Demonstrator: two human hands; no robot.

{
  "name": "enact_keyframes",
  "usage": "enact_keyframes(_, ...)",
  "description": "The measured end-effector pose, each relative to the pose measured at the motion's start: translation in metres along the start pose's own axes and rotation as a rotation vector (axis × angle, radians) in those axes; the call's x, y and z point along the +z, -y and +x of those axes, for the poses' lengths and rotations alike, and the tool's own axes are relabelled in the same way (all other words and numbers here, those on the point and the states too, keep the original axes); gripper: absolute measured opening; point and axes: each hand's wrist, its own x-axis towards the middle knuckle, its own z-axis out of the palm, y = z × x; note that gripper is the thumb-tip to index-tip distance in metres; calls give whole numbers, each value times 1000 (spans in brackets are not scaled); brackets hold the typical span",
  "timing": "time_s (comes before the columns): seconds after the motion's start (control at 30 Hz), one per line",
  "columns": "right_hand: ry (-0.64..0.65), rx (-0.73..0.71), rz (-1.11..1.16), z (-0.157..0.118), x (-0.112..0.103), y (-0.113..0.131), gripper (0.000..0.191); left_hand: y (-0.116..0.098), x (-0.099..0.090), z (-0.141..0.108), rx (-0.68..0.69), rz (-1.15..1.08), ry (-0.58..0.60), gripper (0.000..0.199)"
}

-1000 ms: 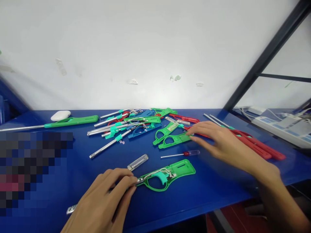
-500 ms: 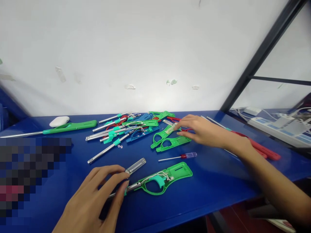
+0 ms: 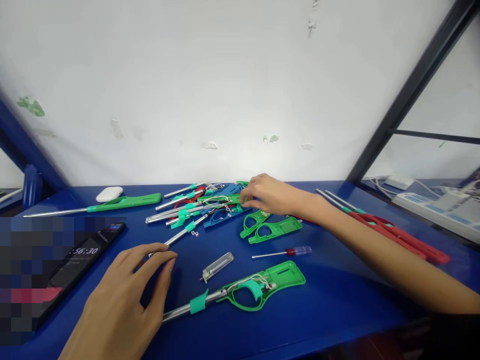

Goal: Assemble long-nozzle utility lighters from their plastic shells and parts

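bright even light, soft shadows under the hands, wide-angle bending at edges, pixelated patch lower left

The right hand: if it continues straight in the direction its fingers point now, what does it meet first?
The right hand points left along the heap, so its fingers would probably first meet the green shell with wires, which they seem nearly to touch already. Depth is unclear.

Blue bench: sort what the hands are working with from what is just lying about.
In hand:
right hand on the parts pile
left hand beside the open green lighter

Lying about:
screwdriver
phone
white case
red lighters
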Motion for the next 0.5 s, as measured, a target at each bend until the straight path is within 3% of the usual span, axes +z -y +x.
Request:
enact_keyframes(0.3, 46, -63, -49, 49, -16, 28, 19, 11, 10, -4, 9, 107, 11, 36)
enact_keyframes(0.5, 97, 127, -75, 52, -27, 3, 27, 19, 15, -13, 44, 142, -31, 39)
